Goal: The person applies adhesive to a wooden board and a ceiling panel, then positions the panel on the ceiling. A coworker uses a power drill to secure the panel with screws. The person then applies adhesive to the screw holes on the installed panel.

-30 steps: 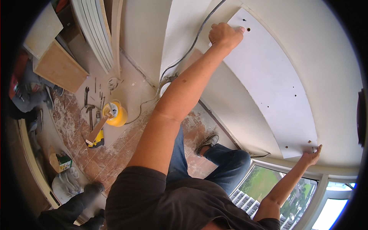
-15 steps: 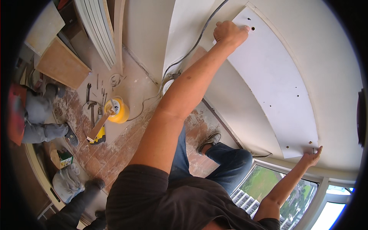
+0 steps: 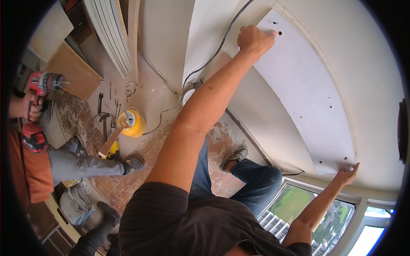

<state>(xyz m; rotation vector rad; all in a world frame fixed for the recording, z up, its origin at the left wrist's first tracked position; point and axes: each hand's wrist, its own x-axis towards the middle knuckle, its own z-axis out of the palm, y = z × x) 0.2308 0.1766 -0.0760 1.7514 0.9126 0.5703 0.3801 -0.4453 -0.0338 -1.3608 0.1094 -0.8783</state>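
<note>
Fingers: left hand [image 3: 255,39] pressed flat on the panel's far end; right hand [image 3: 348,175] spread under its near corner.
Panel [image 3: 307,98]: long curved white board, held up against the ceiling [image 3: 371,77] by both hands.
Progress: holes show along the panel, but no fasteners can be made out; fixing seems not yet done.
Drill [image 3: 40,85]: red, in another person's hand, well apart.
Bucket [image 3: 132,123]: yellow, on the floor among tools.
</note>
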